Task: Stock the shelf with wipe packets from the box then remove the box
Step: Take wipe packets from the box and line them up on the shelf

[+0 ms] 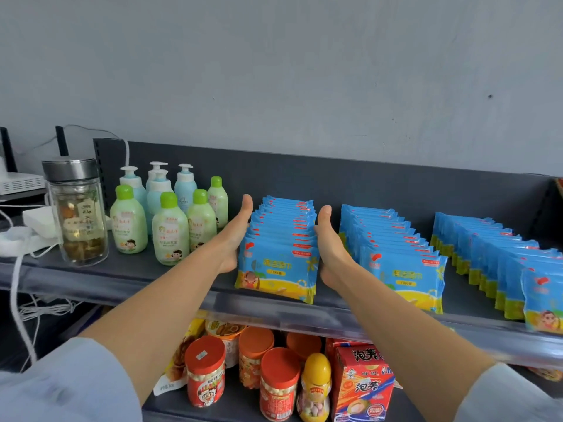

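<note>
Three rows of blue and yellow wipe packets stand on the dark grey shelf (189,287). The left row (278,263) sits between my two hands. My left hand (234,236) presses flat against its left side with straight fingers. My right hand (330,245) presses flat against its right side. The middle row (402,269) stands just right of my right hand, and the right row (499,263) runs to the frame's edge. No box is in view.
Green and blue lotion bottles (170,223) stand left of the packets, with a glass jar (76,214) further left beside white cables and a white device. The lower shelf holds red-lidded snack jars (207,370) and a red carton (362,385).
</note>
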A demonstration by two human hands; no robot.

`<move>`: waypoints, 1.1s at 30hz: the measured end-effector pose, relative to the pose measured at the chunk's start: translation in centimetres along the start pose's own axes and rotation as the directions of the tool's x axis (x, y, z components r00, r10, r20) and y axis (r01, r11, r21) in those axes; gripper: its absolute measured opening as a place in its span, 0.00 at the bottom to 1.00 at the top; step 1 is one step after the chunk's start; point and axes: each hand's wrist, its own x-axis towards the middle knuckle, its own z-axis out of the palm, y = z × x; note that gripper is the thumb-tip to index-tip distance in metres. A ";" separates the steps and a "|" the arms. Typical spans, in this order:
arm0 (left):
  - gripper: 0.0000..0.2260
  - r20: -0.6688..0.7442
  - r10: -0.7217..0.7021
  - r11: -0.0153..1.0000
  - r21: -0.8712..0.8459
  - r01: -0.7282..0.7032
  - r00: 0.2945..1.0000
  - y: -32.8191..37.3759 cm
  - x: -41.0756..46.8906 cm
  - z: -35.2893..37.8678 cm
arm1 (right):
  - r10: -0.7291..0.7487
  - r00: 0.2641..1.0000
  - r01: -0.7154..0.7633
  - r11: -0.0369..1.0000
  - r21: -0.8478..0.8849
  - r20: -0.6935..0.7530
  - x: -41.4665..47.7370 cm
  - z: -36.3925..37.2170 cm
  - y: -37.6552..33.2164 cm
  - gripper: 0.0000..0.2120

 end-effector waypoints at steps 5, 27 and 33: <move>0.40 -0.056 -0.004 0.996 0.085 0.009 0.998 0.5 1.5 -1.4 | -0.029 0.989 0.022 0.999 -0.048 -0.145 0.1 0.1 -0.5 0.26; 0.40 0.044 -0.010 0.998 0.061 0.007 0.999 1.7 6.1 -2.3 | 0.175 0.967 -0.213 0.954 -0.213 -0.185 2.5 2.2 -4.8 0.37; 0.40 0.138 -0.065 0.997 -0.034 0.070 0.988 1.9 6.2 -1.8 | 0.176 0.971 -0.202 0.966 -0.164 -0.163 3.8 1.7 -4.5 0.39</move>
